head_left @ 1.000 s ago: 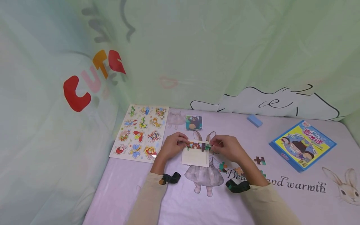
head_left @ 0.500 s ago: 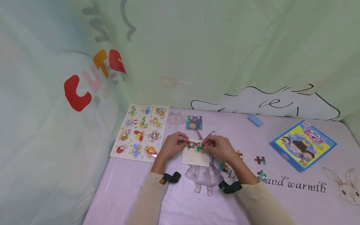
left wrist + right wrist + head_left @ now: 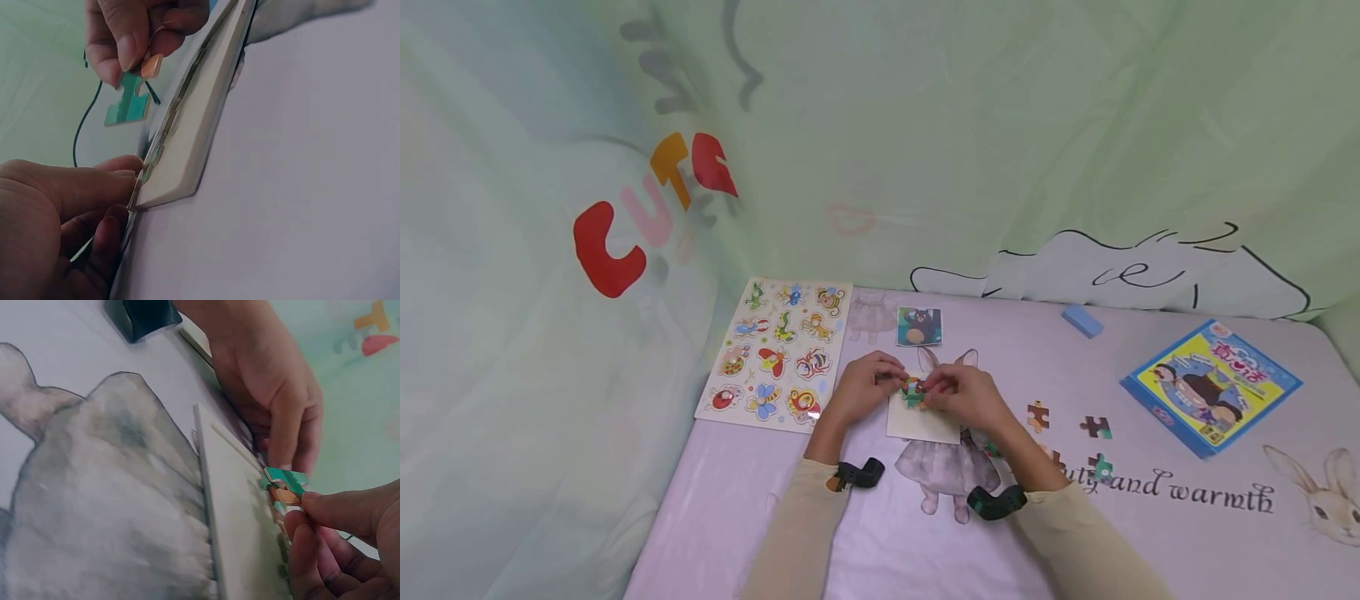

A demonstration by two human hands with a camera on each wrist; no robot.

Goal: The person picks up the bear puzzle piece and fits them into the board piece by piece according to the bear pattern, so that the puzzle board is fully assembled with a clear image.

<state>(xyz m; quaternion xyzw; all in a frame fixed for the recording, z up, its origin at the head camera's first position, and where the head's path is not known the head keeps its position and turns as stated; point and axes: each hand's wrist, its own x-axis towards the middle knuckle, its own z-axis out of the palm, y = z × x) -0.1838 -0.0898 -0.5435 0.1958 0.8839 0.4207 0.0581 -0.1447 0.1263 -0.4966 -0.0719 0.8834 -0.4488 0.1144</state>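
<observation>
In the head view a small cream puzzle board [image 3: 922, 425] lies on the table, with a row of fitted pieces along its far edge. My left hand [image 3: 871, 387] grips its far left corner between thumb and fingers. Over the board my right hand [image 3: 973, 400] pinches a green-and-orange puzzle piece [image 3: 130, 103]. That piece hangs just above the fitted row in the left wrist view. In the right wrist view the board [image 3: 234, 506] shows a bare inner surface and a raised rim; part of the row is hidden behind my fingers.
Loose puzzle pieces [image 3: 1097, 427] lie right of my right forearm, some partly covered by it. A bear picture card [image 3: 919, 327] is behind the board. An insect picture board [image 3: 775, 354] lies left; a blue block [image 3: 1082, 322] and a blue-yellow box [image 3: 1213, 387] are right.
My right hand has moved left along the board's far edge with the puzzle piece, toward my left hand. Loose pieces beneath the right forearm have come into view. The left hand stays at the corner.
</observation>
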